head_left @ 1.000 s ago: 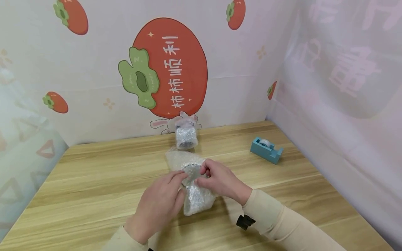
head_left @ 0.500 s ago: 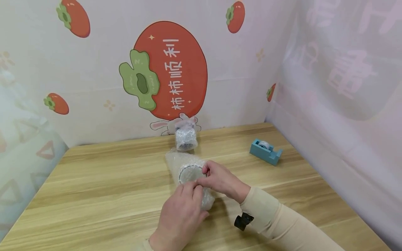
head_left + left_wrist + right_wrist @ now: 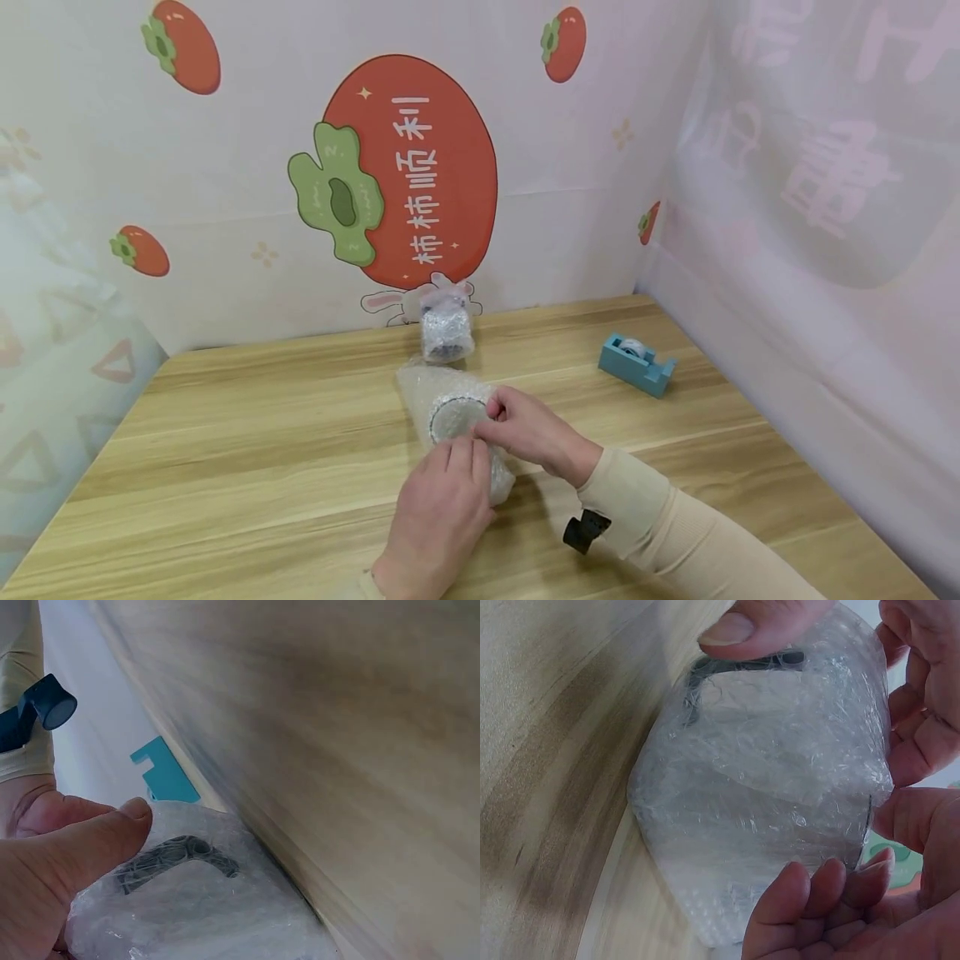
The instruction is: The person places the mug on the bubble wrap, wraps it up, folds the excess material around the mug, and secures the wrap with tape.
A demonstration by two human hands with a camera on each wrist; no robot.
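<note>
A mug stands on the table in bubble wrap, its round rim facing up. Through the wrap in the left wrist view shows its dark, patterned handle. My left hand grips the near side of the wrapped mug, fingers over the rim and thumb along the outside by the handle. At the rim's right side my right hand pinches the wrap between thumb and curled fingers. The near part of the wrap is mostly behind my left hand in the head view.
Behind the mug, near the wall, stands another bubble-wrapped item. A teal tape dispenser sits at the right on the wooden table. Printed cloth rises behind and on both sides.
My left hand has come from the mug's left side round to its near side, covering the wrap that stuck out there. The right hand has stayed at the rim with little movement.
</note>
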